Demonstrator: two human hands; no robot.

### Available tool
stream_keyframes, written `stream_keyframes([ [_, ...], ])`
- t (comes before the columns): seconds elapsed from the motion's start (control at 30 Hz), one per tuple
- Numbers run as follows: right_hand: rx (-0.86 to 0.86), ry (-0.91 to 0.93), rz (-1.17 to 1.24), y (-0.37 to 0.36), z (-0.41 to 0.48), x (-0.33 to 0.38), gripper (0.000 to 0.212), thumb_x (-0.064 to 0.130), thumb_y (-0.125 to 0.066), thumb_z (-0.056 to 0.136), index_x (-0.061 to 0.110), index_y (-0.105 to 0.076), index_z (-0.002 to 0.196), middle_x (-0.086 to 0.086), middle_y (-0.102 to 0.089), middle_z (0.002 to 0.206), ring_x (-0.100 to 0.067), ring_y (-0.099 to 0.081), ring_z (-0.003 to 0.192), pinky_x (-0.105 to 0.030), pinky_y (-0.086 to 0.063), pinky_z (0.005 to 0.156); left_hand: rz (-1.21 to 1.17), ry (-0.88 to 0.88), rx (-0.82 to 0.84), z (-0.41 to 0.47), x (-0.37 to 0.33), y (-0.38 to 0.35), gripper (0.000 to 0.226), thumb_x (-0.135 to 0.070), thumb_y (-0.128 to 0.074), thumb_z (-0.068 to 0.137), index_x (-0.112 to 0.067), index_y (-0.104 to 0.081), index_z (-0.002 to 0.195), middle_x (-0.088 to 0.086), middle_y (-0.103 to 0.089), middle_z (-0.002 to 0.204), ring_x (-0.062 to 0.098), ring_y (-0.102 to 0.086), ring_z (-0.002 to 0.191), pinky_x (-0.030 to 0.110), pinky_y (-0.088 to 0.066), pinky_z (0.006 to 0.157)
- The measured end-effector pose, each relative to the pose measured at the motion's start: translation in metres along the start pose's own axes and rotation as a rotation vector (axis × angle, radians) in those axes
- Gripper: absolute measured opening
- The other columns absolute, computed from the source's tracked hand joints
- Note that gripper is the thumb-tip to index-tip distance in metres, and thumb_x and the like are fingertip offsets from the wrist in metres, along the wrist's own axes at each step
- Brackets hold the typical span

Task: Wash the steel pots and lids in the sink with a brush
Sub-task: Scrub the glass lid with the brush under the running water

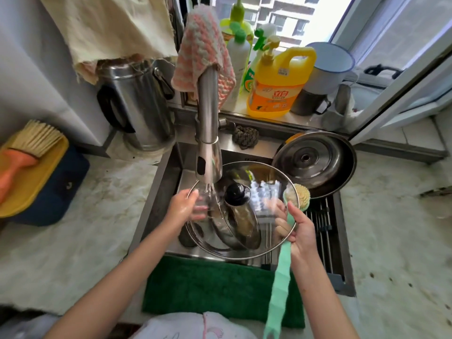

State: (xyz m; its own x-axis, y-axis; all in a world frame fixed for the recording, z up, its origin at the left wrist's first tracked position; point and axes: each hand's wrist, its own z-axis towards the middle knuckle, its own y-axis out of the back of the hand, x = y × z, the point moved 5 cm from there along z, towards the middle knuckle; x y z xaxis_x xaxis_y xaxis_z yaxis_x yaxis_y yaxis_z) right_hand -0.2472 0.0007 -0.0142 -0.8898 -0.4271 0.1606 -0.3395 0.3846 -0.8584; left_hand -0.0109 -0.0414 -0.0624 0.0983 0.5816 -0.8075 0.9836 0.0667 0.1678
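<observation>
A large glass lid (259, 238) with a steel rim and a black knob (236, 194) is held over the sink (156, 192) under the running tap (209, 133). My left hand (184, 207) grips its left edge, fingers under the glass in the water stream. My right hand (299, 228) grips the lid's right rim together with the green-handled brush (281, 272), whose bristle head (299, 194) points up past the rim. Steel pot parts lie below the lid in the sink. A steel pot (342, 177) with an upturned steel lid (309, 159) rests at the sink's back right.
A drying rack (322, 223) spans the sink's right side. A green towel (210, 287) covers the front edge. Detergent bottles (276, 81) and cups stand on the window sill. A steel kettle (137, 104) stands back left. A yellow dustpan with a brush (27, 167) lies on the left counter.
</observation>
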Motion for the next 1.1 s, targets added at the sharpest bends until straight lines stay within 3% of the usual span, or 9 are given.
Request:
stream_keyframes([
  [0.07, -0.006, -0.079, 0.023, 0.011, 0.007, -0.004, 0.048, 0.002, -0.090, 0.052, 0.002, -0.057, 0.087, -0.003, -0.053, 0.065, 0.001, -0.016, 0.034, -0.013, -0.025, 0.022, -0.122, 0.060, -0.027, -0.013, 0.002, 0.016, 0.018, -0.014, -0.039, 0.101, -0.006, -0.055, 0.100, 0.010, -0.063, 0.097, 0.011, -0.068, 0.058, 0.017, -0.051, 0.042],
  [0.13, -0.023, -0.166, 0.044, 0.018, 0.014, -0.013, 0.047, -0.002, -0.090, 0.048, -0.005, -0.065, 0.087, -0.019, -0.065, 0.082, 0.001, -0.015, 0.036, -0.014, -0.025, 0.021, -0.209, 0.068, -0.082, -0.024, 0.002, 0.034, 0.020, -0.010, -0.032, 0.103, -0.004, -0.051, 0.101, 0.010, -0.061, 0.090, 0.007, -0.064, 0.046, 0.017, -0.048, 0.038],
  [0.33, 0.019, -0.370, 0.137, 0.020, 0.036, -0.063, 0.034, 0.001, -0.089, 0.054, -0.001, -0.070, 0.082, -0.020, -0.072, 0.096, -0.002, -0.017, 0.035, -0.016, -0.022, 0.025, -0.223, -0.028, -0.202, -0.041, -0.013, 0.082, 0.021, -0.007, -0.030, 0.103, 0.000, -0.047, 0.111, 0.013, -0.059, 0.090, 0.011, -0.065, 0.044, 0.017, -0.046, 0.035],
  [0.63, 0.060, -0.184, 0.086, -0.005, 0.059, -0.089, 0.047, 0.007, -0.093, 0.046, 0.005, -0.071, 0.088, -0.012, -0.072, 0.102, -0.003, -0.034, 0.032, -0.012, -0.026, 0.032, -0.002, -0.295, -0.428, -0.015, -0.052, 0.109, 0.032, -0.009, -0.029, 0.102, 0.001, -0.053, 0.121, 0.000, -0.056, 0.075, -0.001, -0.056, 0.038, 0.010, -0.039, 0.040],
  [0.77, 0.084, -0.060, 0.034, -0.020, 0.054, -0.075, 0.042, 0.007, -0.091, 0.049, 0.001, -0.073, 0.087, -0.018, -0.070, 0.107, -0.002, -0.035, 0.037, -0.011, -0.031, 0.035, 0.185, -0.413, -0.489, 0.006, -0.065, 0.100, 0.036, -0.015, -0.032, 0.100, -0.001, -0.057, 0.121, 0.003, -0.061, 0.078, 0.012, -0.064, 0.064, 0.034, -0.052, 0.069],
  [0.83, 0.083, 0.006, 0.006, -0.025, 0.047, -0.064, 0.044, 0.008, -0.091, 0.045, 0.000, -0.072, 0.084, -0.021, -0.069, 0.106, -0.002, -0.034, 0.035, -0.012, -0.032, 0.033, 0.360, -0.375, -0.504, 0.012, -0.066, 0.085, 0.038, -0.019, -0.032, 0.099, -0.005, -0.056, 0.125, 0.012, -0.066, 0.104, 0.032, -0.062, 0.099, 0.041, -0.048, 0.086],
  [0.93, 0.053, 0.103, -0.027, -0.028, 0.035, -0.048, 0.045, 0.009, -0.092, 0.040, 0.000, -0.072, 0.079, -0.024, -0.069, 0.104, -0.001, -0.032, 0.032, -0.012, -0.031, 0.031, 0.570, -0.305, -0.462, 0.000, -0.061, 0.038, 0.047, -0.027, -0.032, 0.100, -0.009, -0.037, 0.144, 0.014, -0.037, 0.149, 0.029, -0.035, 0.136, 0.040, -0.030, 0.109],
  [1.0, 0.018, 0.157, -0.055, -0.025, 0.025, -0.039, 0.046, 0.012, -0.092, 0.037, 0.001, -0.071, 0.076, -0.024, -0.069, 0.104, 0.000, -0.031, 0.031, -0.011, -0.030, 0.030, 0.700, -0.386, -0.420, -0.022, -0.056, -0.005, 0.044, -0.027, -0.033, 0.099, -0.009, -0.045, 0.137, 0.009, -0.028, 0.154, 0.025, -0.022, 0.143, 0.041, -0.011, 0.117],
  [1.1, -0.048, 0.215, -0.097, -0.019, 0.008, -0.026, 0.048, 0.019, -0.094, 0.033, 0.002, -0.071, 0.071, -0.025, -0.068, 0.105, 0.000, -0.030, 0.031, -0.011, -0.028, 0.031, 0.767, -0.605, -0.261, -0.040, -0.049, -0.039, 0.040, -0.025, -0.030, 0.098, -0.009, -0.060, 0.121, 0.013, -0.064, 0.118, 0.026, -0.052, 0.116, 0.048, -0.016, 0.117],
])
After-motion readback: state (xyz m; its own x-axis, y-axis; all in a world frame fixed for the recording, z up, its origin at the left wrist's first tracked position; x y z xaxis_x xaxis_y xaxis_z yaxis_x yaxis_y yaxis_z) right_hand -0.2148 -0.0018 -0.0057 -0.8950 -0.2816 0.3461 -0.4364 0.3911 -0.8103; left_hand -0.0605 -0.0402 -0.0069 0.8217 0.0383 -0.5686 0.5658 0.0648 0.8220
